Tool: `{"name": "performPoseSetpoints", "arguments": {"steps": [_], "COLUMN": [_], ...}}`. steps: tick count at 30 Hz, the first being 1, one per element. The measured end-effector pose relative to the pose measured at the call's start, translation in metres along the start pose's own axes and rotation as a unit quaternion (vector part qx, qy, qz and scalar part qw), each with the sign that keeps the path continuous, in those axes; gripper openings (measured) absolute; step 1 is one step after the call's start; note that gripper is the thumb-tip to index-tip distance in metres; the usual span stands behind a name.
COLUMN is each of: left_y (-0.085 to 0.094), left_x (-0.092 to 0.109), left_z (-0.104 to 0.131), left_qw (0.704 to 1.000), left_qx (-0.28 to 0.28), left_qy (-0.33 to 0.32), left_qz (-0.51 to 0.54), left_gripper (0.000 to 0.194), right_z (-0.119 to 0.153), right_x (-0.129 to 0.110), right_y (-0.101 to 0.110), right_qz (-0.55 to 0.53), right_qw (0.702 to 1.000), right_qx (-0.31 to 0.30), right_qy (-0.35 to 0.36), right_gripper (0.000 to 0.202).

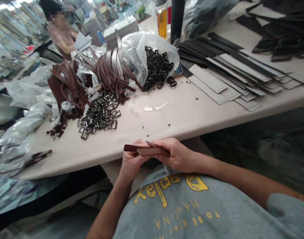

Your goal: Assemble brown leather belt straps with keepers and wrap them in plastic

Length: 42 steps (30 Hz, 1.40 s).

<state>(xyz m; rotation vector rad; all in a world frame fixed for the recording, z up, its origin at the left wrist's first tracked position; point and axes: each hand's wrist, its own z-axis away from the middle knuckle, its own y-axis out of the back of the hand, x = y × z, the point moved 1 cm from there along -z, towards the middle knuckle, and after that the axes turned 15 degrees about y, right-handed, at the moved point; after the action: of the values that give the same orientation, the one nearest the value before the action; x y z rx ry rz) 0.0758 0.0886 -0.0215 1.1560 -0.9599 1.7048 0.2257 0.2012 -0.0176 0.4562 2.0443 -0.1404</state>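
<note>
Close to my body, just off the table's front edge, both hands meet around a brown leather strap (152,152). My left hand (132,162) is closed on it, with one dark rounded end sticking out past the fingers. From the other side my right hand (178,154) grips the strap, thumb and fingers pressed together. The strap seems folded or doubled between the hands; whether it is one piece or two I cannot tell. Beyond the hands lie a heap of metal buckles (99,114) and bundled brown straps (112,66).
Black loops (158,66) spill from a clear plastic bag (134,43). Black and white strips (224,73) lie stacked at the right of the table (152,119). A bottle of amber liquid (162,20) stands behind. Another person (62,39) holds papers at the far left.
</note>
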Motion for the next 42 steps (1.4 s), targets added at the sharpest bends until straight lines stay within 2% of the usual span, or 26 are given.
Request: {"name": "performPoseSetpoints", "arguments": {"steps": [3,6,10,13,18,21,23,26,29,33,37,42], "left_y": [0.004,0.009,0.01,0.005,-0.006,-0.009,-0.011,-0.015,-0.019,-0.016,-0.014,-0.015], "left_x": [0.001,-0.001,-0.008,-0.013,-0.015,-0.023,-0.032,-0.043,-0.048,-0.048,-0.044,-0.044], "left_z": [0.0,0.0,-0.001,0.0,0.0,0.001,0.003,0.006,0.007,0.006,0.008,0.012], "left_qw": [0.999,0.996,0.994,0.995,0.996,0.993,0.99,0.983,0.983,0.983,0.981,0.972], "left_qx": [0.004,0.044,0.082,0.08,0.056,0.082,0.102,0.104,0.084,0.093,0.086,0.147], "left_qy": [-0.025,-0.039,-0.029,-0.015,-0.06,-0.058,-0.027,0.016,0.011,-0.012,0.002,0.032], "left_qz": [0.025,0.064,0.066,0.055,0.042,0.053,0.09,0.148,0.161,0.155,0.174,0.183], "left_gripper": [0.013,0.024,0.035,0.039,0.028,0.028,0.034,0.041,0.04,0.041,0.043,0.028], "right_z": [-0.002,0.002,0.007,0.008,0.012,0.017,0.018,0.018,0.015,0.012,0.011,0.013], "right_x": [0.006,0.01,0.009,0.007,0.013,0.014,0.011,0.005,0.002,0.005,0.007,0.005], "right_y": [0.002,0.007,0.009,0.002,-0.01,-0.01,-0.009,-0.006,-0.007,-0.009,-0.01,-0.004], "right_qz": [-0.117,-0.214,-0.231,-0.22,-0.209,-0.168,-0.144,-0.131,-0.126,-0.127,-0.131,0.071], "right_qw": [0.991,0.966,0.959,0.965,0.969,0.973,0.975,0.981,0.984,0.985,0.985,0.996], "right_qx": [-0.028,-0.055,-0.008,0.013,0.051,0.097,0.11,0.097,0.088,0.083,0.061,-0.018], "right_qy": [-0.065,-0.137,-0.164,-0.145,-0.119,-0.125,-0.126,-0.109,-0.089,-0.079,-0.092,-0.052], "right_gripper": [0.037,0.048,0.048,0.049,0.051,0.052,0.052,0.052,0.049,0.046,0.04,0.014]}}
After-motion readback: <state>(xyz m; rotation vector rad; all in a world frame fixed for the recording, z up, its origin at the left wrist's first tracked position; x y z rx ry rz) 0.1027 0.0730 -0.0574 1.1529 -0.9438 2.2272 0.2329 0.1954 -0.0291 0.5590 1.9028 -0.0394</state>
